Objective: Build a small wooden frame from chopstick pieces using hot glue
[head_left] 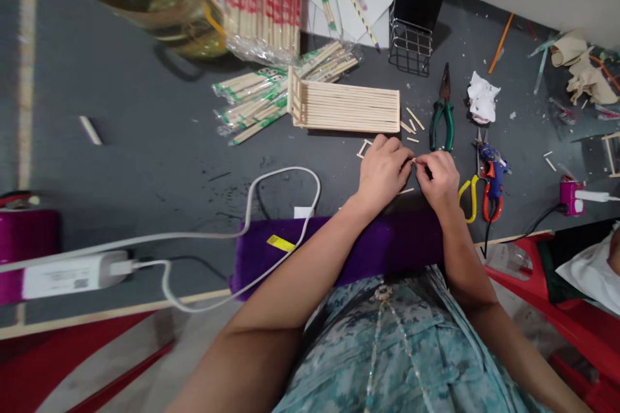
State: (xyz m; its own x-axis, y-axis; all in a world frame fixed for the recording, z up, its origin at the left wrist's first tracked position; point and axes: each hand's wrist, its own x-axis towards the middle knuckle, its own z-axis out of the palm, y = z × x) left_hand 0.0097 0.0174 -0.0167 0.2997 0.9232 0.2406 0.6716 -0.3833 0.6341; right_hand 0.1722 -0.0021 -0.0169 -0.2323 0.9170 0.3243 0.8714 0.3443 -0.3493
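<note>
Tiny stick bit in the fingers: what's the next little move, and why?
I'd probably have the left hand let go and slide aside. The tiny stick bit looks pinched by both hands, so the right hand may manage alone, and the left partly hides the small wooden frame.

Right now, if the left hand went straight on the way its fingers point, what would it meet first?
Past the small pale piece at its fingertips, the left hand would probably meet the right hand's fingers first, though depth is unclear.
</note>
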